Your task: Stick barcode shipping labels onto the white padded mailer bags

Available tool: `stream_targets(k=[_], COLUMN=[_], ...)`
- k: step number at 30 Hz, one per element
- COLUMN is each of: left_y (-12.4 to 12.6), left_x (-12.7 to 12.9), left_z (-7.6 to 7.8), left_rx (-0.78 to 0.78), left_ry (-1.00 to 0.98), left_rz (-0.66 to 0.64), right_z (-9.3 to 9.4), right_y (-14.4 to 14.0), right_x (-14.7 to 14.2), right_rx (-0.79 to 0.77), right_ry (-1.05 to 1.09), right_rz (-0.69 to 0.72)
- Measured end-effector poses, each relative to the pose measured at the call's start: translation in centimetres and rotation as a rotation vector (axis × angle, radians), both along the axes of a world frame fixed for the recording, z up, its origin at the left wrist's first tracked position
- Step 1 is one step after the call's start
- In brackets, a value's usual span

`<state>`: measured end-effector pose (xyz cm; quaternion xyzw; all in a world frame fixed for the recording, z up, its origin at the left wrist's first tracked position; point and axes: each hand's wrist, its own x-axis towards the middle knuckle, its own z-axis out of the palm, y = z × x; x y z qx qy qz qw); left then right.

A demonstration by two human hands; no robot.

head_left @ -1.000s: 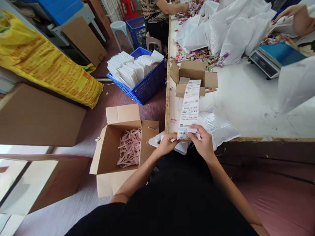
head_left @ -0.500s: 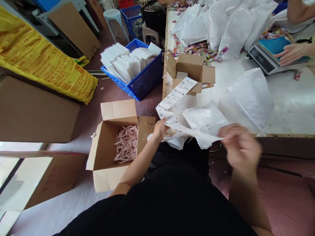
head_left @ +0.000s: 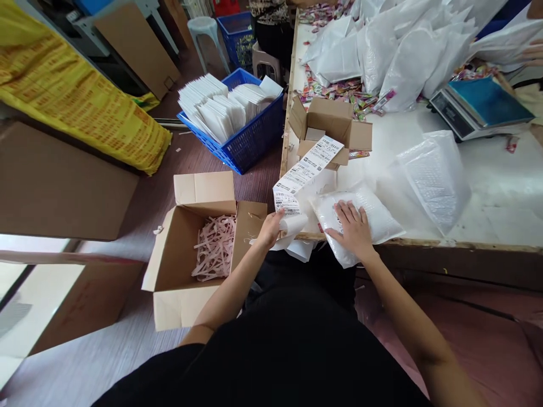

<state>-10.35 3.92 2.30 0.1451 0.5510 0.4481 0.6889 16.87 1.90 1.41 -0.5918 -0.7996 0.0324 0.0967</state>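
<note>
Mailer [head_left: 379, 217] on table [head_left: 500, 195], labels [head_left: 309, 167] left, carton [head_left: 330, 116] behind

Near frame centre, label strip [head_left: 309, 165] is held by left hand [head_left: 270, 229]; white bag [head_left: 380, 219] is overlaid by flat right hand [head_left: 353, 230].

One label strip [head_left: 309, 168], one weighing scale [head_left: 487, 100]

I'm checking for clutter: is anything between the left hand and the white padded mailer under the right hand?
Yes: curled white paper lies between the left hand, which holds the label strip, and the white padded mailer. Nothing else visible does; the right hand rests on the mailer.
</note>
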Motion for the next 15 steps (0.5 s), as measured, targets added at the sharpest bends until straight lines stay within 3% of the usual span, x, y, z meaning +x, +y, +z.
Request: stream_targets(k=[2,5,7,9,11,13,15], left_y=[0.0,0.0,-0.1,-0.1,0.0,0.2,0.5], left_x=[0.2,0.4,0.6,0.9,1.2,1.4,1.5], left_z=[0.0,-0.1,-0.3,-0.6,-0.9,-1.2,-1.5], left_rx=[0.030,0.051,0.034,0.008,-0.012,-0.019,-0.036], left_ry=[0.049,0.094,0.117,0.140,0.158,0.169,0.187], left_rz=[-0.025,-0.059,-0.071,-0.076,-0.071,-0.046,-0.026], right_z=[0.2,0.5,0.6,0.8,1.6,3.3,5.8], right_y=[0.3,2.1,3.0,3.1,2.1,0.0,-2.8], right_x=[2.4,7.4,9.6,9.9,8.7,7.8,8.2], right_rx=[-0.052,-0.171,-0.297,-0.366,-0.315,-0.137,0.197], right_ry=[0.037,0.134,0.284,0.563,0.881,1.131,1.277], right_rz=[-0.206,-0.710,-0.916,-0.946,-0.873,-0.805,-0.830])
